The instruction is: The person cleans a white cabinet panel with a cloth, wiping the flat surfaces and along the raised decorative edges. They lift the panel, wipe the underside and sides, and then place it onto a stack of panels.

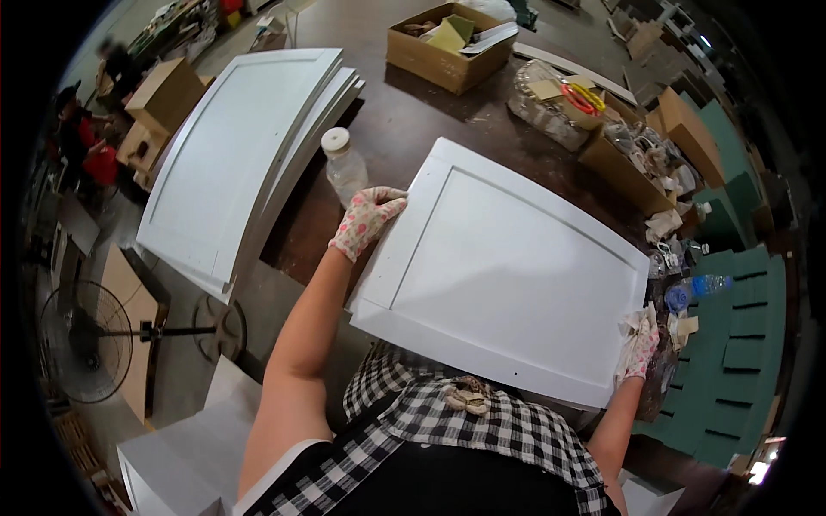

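Note:
A white framed cabinet door (508,258) lies at a slant in front of me, its near edge close to my apron. My left hand (368,222), in a white glove with pink dots, closes on the door's left edge. At the right edge, my right hand (639,353) wears a matching glove and holds a crumpled whitish cloth (637,322) against the door. The right fingers are partly hidden by the cloth. Just beyond my left hand stands a clear jar with a white lid (344,163). At least one more white panel edge shows under the door.
A stack of white doors (245,146) stands to the left on the dark brown table (379,112). Open cardboard boxes (447,64) and red and yellow tape rolls (585,99) sit at the back. Plastic bottles (701,288) lie at right. A stand fan (90,344) and people are further left.

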The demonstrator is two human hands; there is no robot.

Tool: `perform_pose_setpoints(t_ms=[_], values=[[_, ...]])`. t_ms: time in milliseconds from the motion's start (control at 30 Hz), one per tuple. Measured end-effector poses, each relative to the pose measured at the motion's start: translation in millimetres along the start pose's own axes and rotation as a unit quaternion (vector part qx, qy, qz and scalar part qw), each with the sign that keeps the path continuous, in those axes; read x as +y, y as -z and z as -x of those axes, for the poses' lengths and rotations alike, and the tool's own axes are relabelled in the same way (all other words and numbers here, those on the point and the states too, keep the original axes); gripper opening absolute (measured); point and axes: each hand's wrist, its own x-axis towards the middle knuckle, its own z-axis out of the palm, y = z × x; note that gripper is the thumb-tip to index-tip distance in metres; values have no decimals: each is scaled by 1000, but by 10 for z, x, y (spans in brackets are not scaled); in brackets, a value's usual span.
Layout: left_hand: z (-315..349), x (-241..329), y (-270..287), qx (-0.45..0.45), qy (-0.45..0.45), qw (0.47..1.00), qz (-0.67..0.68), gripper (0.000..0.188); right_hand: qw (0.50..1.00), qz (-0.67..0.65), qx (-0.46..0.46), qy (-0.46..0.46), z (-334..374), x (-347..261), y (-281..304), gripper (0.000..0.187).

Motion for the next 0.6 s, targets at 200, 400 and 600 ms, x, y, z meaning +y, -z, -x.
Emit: perform_pose_setpoints(t_ms=[200, 400, 600], values=[[51, 152, -138, 17, -22, 994, -109, 25, 982, 91, 56, 153, -160, 59, 257, 41], [-128, 115, -220, 140, -141, 927, -317, 40, 956, 86, -41, 278, 3, -876, -611, 43], [-231, 270, -873, 156, -60, 864, -474, 69, 936, 85, -226, 256, -54, -882, -2004, 31]])
